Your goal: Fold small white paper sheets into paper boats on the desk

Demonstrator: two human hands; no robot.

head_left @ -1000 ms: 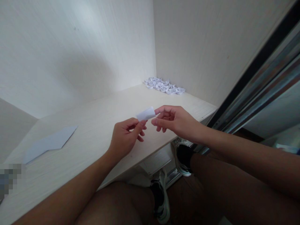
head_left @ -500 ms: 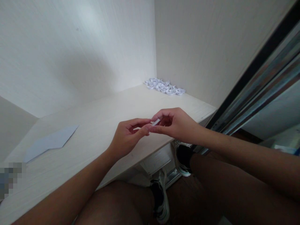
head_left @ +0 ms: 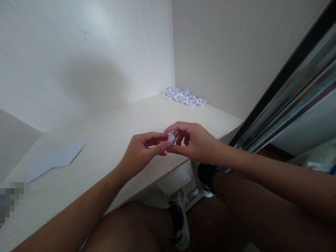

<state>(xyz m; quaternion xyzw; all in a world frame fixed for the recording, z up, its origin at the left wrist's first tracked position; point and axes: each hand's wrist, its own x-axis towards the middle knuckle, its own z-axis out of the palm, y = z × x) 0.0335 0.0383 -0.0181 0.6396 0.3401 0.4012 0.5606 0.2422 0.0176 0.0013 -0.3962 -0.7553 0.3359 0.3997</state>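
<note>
A small folded piece of white paper (head_left: 171, 137) is pinched between the fingertips of both hands, above the front edge of a pale wooden shelf (head_left: 110, 140). My left hand (head_left: 143, 150) grips it from the left with thumb and forefinger. My right hand (head_left: 194, 140) curls over it from the right, and its fingers hide most of the paper.
A heap of several small folded white paper pieces (head_left: 185, 97) lies in the far right corner of the shelf. A flat pale blue sheet of paper (head_left: 54, 159) lies at the left. A metal sliding-door frame (head_left: 288, 94) runs along the right. My knees and shoes (head_left: 181, 220) are below.
The paper strip, held stretched out between the hands a second ago, is now folded small, and the two hands have come together and touch around it.
</note>
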